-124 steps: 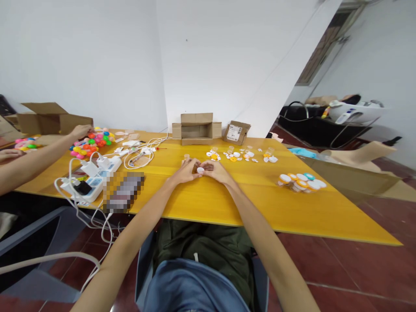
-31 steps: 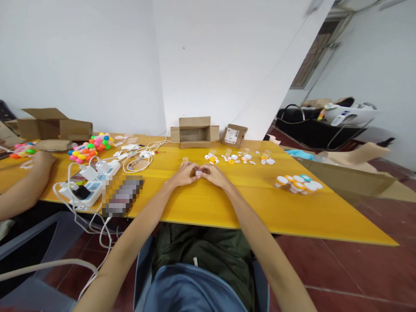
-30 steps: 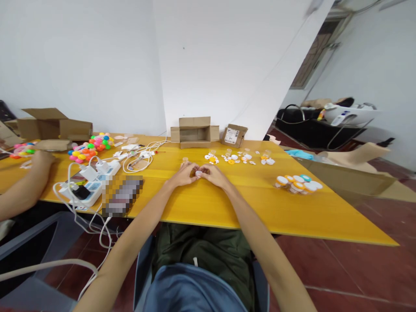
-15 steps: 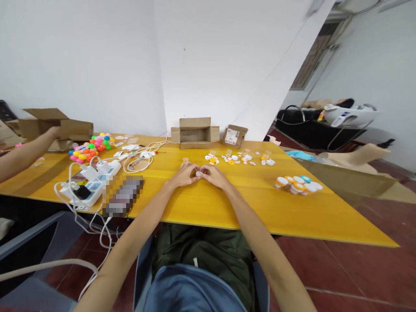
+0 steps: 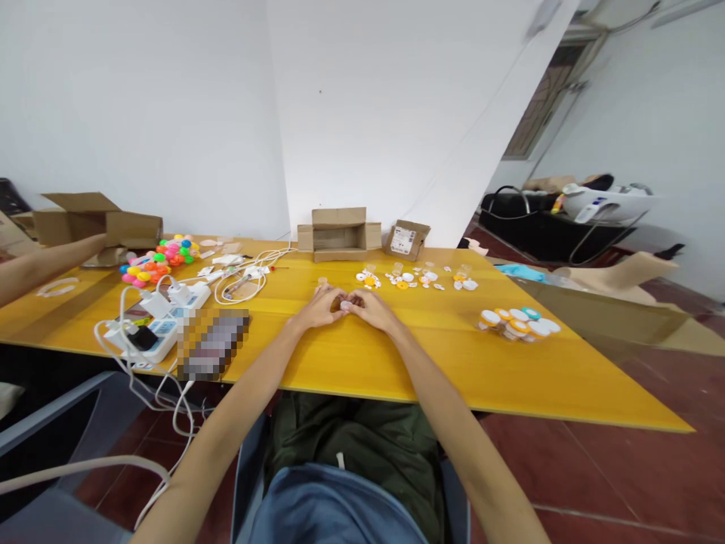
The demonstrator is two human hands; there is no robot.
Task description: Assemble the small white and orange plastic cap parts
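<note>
**One small white piece [image 5: 345,305] held in front of you**

It sits between your left hand [image 5: 320,309] and right hand [image 5: 371,307], pinched by both. Seven lids [image 5: 516,328] show on the clustered jars [image 5: 489,326] to your right; two cardboard boxes [image 5: 340,217] stand straight ahead.

2 forearms [image 5: 241,404] reach forward, converging; left grip [image 5: 322,308] and right grip [image 5: 372,308] sit curled close together.

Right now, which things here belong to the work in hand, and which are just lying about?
Probably part of the work:
small whitish piece, between left hand and right hand
loose white and orange pieces
clear cups
lidded jars

Apparently just lying about:
power strip
open cardboard box
labelled box
</note>
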